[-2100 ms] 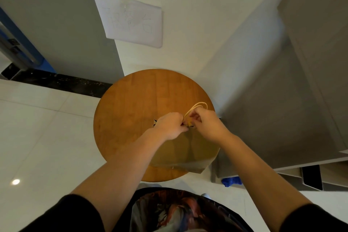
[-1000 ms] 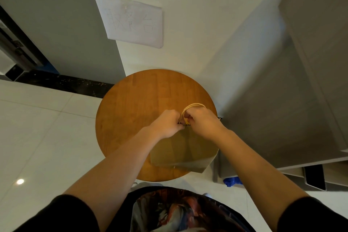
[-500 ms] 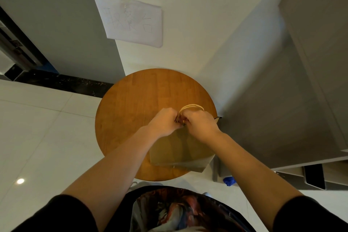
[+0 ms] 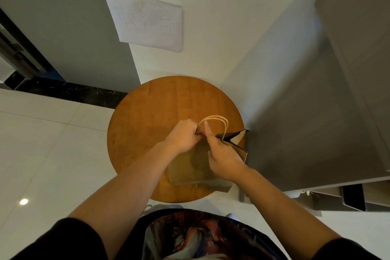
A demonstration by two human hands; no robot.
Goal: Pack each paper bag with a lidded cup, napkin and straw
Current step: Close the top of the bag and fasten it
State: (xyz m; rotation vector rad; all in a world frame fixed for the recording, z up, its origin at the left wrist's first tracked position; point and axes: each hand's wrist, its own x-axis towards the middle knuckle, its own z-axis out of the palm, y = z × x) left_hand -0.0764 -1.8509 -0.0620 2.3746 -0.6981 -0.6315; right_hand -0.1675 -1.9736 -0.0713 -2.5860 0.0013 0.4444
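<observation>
Round table [image 4: 147, 116], paper bag [image 4: 190, 167] near its right edge.

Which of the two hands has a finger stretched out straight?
The right hand: its index finger points up along the paper bag; the left hand is fisted at the bag's top.

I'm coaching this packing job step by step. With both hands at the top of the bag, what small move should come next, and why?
Probably spread the mouth wider. The paper bag stands on the round table, only partly open at its right corner. The left hand grips the top edge by the handles, and the right hand holds the near side. No cup, napkin or straw shows.
</observation>
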